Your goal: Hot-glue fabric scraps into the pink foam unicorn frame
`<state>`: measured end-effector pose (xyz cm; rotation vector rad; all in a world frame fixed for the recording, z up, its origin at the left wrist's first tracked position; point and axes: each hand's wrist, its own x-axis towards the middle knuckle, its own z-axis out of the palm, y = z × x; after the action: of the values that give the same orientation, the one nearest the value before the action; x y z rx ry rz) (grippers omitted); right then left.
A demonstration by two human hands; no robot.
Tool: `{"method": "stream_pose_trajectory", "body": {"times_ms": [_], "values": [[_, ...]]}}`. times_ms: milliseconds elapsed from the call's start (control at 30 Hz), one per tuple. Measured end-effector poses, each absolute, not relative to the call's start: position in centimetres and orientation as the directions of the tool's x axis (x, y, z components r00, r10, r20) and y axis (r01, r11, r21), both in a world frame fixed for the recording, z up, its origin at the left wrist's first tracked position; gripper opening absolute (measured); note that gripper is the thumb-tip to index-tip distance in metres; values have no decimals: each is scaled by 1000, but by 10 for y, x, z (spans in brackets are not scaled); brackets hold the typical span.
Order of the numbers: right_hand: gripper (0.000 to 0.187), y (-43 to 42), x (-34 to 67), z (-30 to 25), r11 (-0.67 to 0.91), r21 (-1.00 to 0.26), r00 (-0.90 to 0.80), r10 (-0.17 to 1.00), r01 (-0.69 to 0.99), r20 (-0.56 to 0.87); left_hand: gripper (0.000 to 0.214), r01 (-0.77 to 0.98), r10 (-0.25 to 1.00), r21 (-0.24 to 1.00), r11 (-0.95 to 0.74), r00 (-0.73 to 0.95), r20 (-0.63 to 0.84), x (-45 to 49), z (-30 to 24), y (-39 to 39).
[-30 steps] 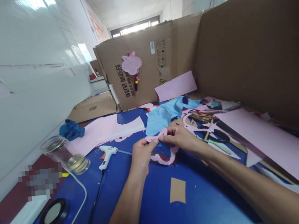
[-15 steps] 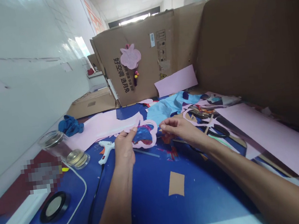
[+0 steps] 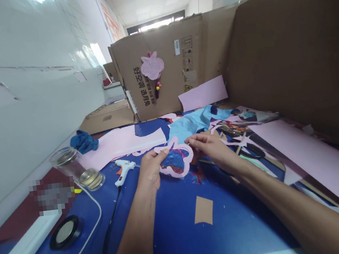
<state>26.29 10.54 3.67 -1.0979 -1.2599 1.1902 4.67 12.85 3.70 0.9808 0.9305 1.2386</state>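
Note:
My left hand [image 3: 151, 170] pinches the left edge of a pink flower-shaped cutout [image 3: 175, 159] whose middle is blue and purple. It holds the cutout just above the blue table cover [image 3: 175, 228]. My right hand [image 3: 211, 146] is at the cutout's right edge, thumb and fingers together against the rim. A white glue gun [image 3: 123, 169] lies left of my left hand, its black cord trailing toward me.
A glass jar [image 3: 76, 170] lies on its side at the left, a black round lid [image 3: 65, 231] nearer me. Pink sheets [image 3: 122, 142], light blue paper [image 3: 192, 123], scissors [image 3: 251, 150] and scraps crowd the far table. Cardboard walls [image 3: 286, 56] stand behind and right. A brown scrap [image 3: 204, 210] lies near.
The cutout went from being held by both hands to the left hand carrying it leftward; now my right hand has come back to its right edge. The view shifted slightly.

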Motion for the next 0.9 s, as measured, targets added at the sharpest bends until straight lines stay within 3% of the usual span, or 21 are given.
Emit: {"method": "stream_pose_trajectory", "body": {"times_ms": [200, 667, 900], "values": [[47, 105, 271, 41, 87, -995, -54, 995, -40, 89, 39, -182, 966, 972, 146, 237, -101, 46, 37, 123], [29, 96, 269, 56, 92, -988, -263, 963, 126, 56, 35, 38, 904, 980, 194, 381, -194, 47, 37, 114], [22, 96, 274, 60, 96, -985, -208, 976, 143, 65, 36, 59, 887, 975, 215, 406, -220, 48, 36, 113]]}}
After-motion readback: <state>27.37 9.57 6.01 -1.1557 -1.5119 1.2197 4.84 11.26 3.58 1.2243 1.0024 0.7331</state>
